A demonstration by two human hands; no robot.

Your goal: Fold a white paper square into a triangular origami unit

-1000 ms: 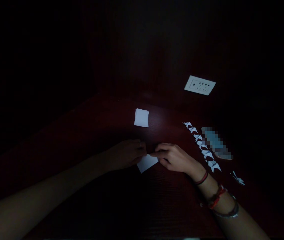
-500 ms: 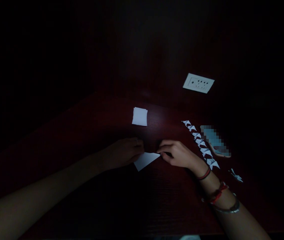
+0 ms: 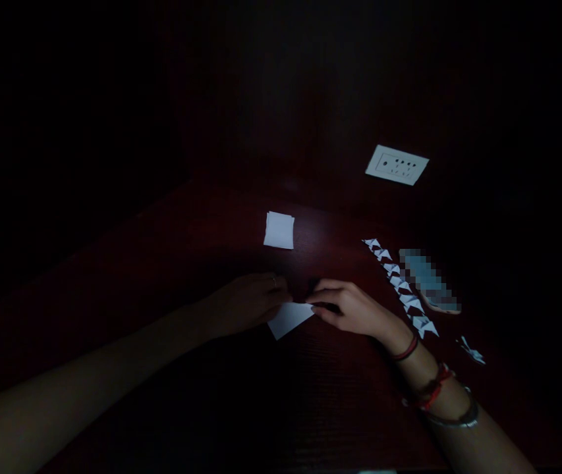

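We've got the paper sheet [image 3: 289,319] lying on the desk [image 3: 310,395], mid-view, between both hands. The left hand [image 3: 248,303] is curled onto its 10 o'clock corner and the right hand [image 3: 352,309] pinches its 2 o'clock tip. We judge it light, thin and easily creased (grip edges and corners, not the middle). From the sheet, the paper stack [image 3: 279,230] is at 12 o'clock, the row of folded pieces [image 3: 402,286] at 3 and the wall socket [image 3: 396,164] at 1. The desk is dark wood, probably slick. The room is very dim.

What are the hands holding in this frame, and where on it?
A white paper lying on the table: left hand grips its far-left edge, right hand its far-right corner.
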